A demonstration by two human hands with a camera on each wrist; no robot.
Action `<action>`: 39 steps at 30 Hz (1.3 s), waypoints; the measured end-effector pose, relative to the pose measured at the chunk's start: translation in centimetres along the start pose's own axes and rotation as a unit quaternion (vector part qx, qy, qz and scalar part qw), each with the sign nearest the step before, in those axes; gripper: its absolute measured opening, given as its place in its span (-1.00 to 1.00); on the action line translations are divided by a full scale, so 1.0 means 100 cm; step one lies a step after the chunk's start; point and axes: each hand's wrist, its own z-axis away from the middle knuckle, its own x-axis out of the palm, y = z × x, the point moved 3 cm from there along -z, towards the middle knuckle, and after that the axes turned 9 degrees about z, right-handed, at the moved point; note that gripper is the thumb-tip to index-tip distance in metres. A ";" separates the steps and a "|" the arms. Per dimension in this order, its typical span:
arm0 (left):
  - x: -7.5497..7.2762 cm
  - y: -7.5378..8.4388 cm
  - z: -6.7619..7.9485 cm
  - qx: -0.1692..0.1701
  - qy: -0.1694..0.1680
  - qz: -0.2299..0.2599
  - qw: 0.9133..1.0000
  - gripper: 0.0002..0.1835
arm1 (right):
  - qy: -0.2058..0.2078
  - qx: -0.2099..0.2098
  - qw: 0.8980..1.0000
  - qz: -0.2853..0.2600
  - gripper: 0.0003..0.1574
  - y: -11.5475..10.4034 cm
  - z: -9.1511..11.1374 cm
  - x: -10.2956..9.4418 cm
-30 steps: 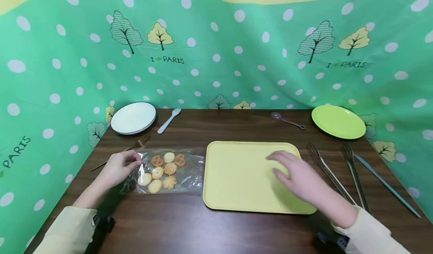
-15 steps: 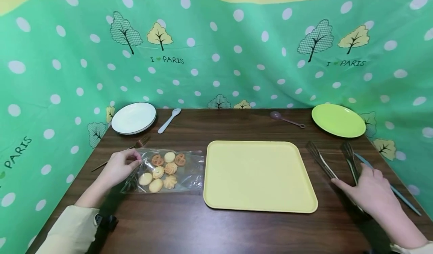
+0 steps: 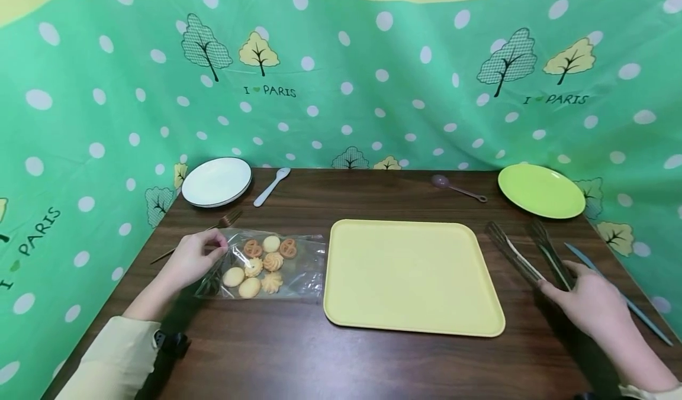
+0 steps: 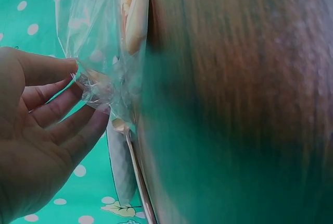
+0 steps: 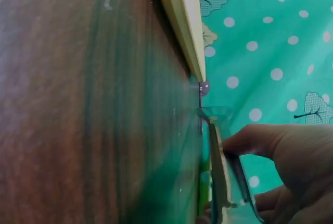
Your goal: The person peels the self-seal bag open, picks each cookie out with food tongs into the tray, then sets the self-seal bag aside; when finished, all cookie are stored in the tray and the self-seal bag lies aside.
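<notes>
Eight cookies (image 3: 273,262), two of them pretzel-shaped, lie flat in a clear bag (image 3: 309,270) at the left of the table (image 3: 266,347). The left hand (image 3: 193,261) pinches the crumpled left edge of this bag between thumb and fingertips, as the left wrist view shows up close. The right hand (image 3: 594,299), well apart on the right, grips the tongs (image 3: 515,257), thumb on the left arm and fingers at the right one; the two arms stand spread, their ends pointing far, and I cannot tell whether those ends touch the table. Between bag and tongs sits a yellow tray (image 3: 410,276); the bag's right edge comes right up to its left side, though contact is hard to judge. A blue knife (image 3: 647,322) lies slantwise to the right of the tongs, partly hidden by the right hand. Just beyond the bag, a fork (image 3: 229,218) lies with its handle partly behind the left hand. Along the far edge, from left to right, are a white plate (image 3: 215,181), a pale spoon (image 3: 272,188), a purple spoon (image 3: 460,191) and a green plate (image 3: 541,191). Behind them hangs a green dotted cloth (image 3: 364,95).
</notes>
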 end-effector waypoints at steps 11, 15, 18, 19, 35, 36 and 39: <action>0.000 -0.005 0.000 -0.020 -0.009 0.024 0.999 -0.93 | 0.119 -0.196 0.971 -0.070 -0.22 -0.061 0.003 -0.006; -0.001 -0.008 -0.001 -0.024 -0.017 0.039 0.999 -0.95 | 0.137 -0.285 0.945 -0.082 -0.33 -0.100 0.008 -0.003; -0.002 -0.009 -0.001 -0.031 -0.027 0.049 0.998 -0.95 | 0.134 -0.342 0.926 -0.087 -0.40 -0.131 0.011 0.002; -0.002 -0.010 -0.001 -0.034 -0.029 0.052 0.998 -0.95 | 0.131 -0.358 0.920 -0.090 -0.42 -0.141 0.013 0.003; -0.001 -0.013 -0.001 -0.060 -0.043 0.089 0.993 -0.90 | 0.098 -0.466 0.879 0.026 -0.62 -0.257 0.025 0.028; -0.001 -0.012 -0.001 -0.060 -0.044 0.090 0.993 -0.90 | 0.098 -0.466 0.879 0.031 -0.62 -0.261 0.025 0.029; -0.001 -0.012 -0.002 -0.058 -0.046 0.091 0.993 -0.91 | 0.100 -0.462 0.880 0.042 -0.61 -0.275 0.022 0.033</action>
